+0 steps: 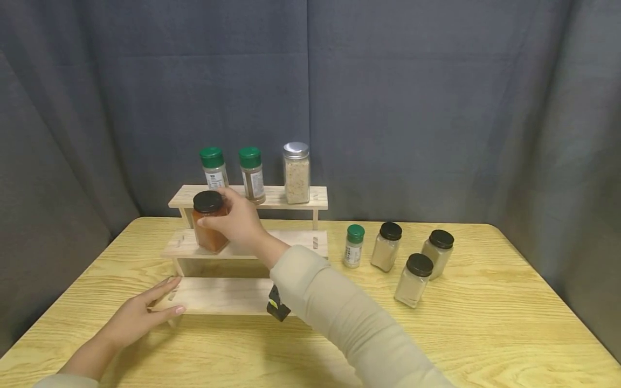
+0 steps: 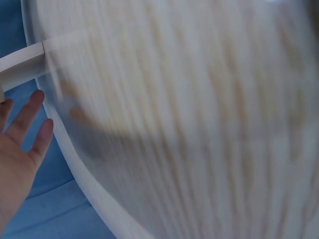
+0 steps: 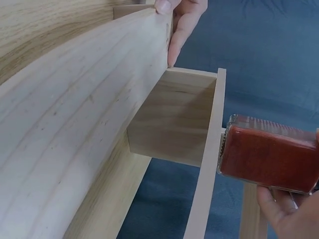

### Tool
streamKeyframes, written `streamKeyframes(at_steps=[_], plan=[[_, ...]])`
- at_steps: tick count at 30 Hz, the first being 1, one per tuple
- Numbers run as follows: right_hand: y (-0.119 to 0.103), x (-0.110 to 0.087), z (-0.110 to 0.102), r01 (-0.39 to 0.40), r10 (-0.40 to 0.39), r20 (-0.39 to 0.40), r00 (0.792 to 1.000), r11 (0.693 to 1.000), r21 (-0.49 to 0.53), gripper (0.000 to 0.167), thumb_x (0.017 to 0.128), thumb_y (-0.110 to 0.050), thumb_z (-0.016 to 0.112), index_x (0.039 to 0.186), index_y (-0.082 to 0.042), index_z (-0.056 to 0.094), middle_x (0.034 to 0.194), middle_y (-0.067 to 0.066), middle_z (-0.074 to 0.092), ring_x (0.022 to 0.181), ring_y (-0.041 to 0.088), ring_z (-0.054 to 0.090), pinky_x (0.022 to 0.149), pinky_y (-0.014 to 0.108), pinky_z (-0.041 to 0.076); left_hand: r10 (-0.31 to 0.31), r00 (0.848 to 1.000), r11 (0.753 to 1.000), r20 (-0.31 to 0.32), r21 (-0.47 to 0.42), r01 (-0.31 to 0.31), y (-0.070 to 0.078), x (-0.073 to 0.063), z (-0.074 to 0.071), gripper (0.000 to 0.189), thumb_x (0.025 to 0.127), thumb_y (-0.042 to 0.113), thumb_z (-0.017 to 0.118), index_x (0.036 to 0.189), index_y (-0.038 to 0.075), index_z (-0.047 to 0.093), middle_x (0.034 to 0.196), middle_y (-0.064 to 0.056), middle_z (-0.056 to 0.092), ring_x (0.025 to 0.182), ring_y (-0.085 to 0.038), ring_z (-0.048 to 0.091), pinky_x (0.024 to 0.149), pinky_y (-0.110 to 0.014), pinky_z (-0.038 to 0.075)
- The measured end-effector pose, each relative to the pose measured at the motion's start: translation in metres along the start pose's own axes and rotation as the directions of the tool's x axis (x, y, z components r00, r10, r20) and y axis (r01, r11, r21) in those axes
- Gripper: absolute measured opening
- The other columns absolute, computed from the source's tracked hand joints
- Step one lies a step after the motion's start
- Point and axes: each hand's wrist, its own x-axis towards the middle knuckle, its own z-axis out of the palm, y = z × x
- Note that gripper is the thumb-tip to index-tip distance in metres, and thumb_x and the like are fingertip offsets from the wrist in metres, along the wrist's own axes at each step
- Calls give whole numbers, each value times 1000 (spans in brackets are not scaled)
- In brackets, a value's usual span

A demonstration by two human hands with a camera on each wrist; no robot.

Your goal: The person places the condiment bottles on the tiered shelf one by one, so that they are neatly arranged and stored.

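Note:
My right hand (image 1: 240,218) grips a square glass jar (image 1: 209,237) of orange-red powder, black lid up, at the left end of the middle shelf (image 1: 276,242). The jar's flat base (image 3: 224,149) is at the shelf board, and whether it fully rests there I cannot tell. My left hand (image 1: 136,318) holds the left end of the bottom shelf (image 1: 223,296) of a three-tier wooden rack, thumb at the front and fingers further back. In the left wrist view, some fingers (image 2: 37,134) are extended beside the board.
On the top shelf (image 1: 317,195) stand two green-lidded shakers (image 1: 253,180) and a silver-lidded jar (image 1: 297,175). Right of the rack, a green-lidded shaker (image 1: 353,250) and three black-lidded jars (image 1: 385,250) stand on the wooden table (image 1: 509,323). A grey curtain (image 1: 412,108) hangs behind.

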Motion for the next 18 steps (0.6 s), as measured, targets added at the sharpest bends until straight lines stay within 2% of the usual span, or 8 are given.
streamKeyframes(at_steps=[7, 11, 18], plan=[[3, 4, 3, -9, 9, -3, 1000, 999, -42, 54, 67, -12, 74, 116, -11, 52, 96, -2, 60, 81, 3, 53, 71, 16, 42, 10, 1000, 1000, -8, 1, -10, 0, -1, 2, 67, 82, 44, 54, 136, 15, 28, 136, -23, 23, 110, -50, 33, 78, -61, 34], [5, 5, 2, -2, 4, 32, 999, 999, -42, 56, 68, -12, 74, 119, -11, 50, 95, -2, 60, 79, 4, 53, 70, 15, 42, 10, 1000, 1000, -14, -4, -10, 0, -1, 2, 68, 81, 44, 54, 136, 15, 28, 136, -22, 23, 110, -50, 33, 79, -61, 33], [5, 8, -2, -38, 47, 105, 993, 995, -92, 67, 70, -16, 73, 128, -12, 41, 112, 2, 56, 97, 8, 52, 80, 17, 40, 13, 1000, 1000, -17, 4, -13, 0, 0, 1, 68, 81, 44, 54, 137, 14, 28, 136, -22, 23, 112, -50, 31, 81, -62, 30]])
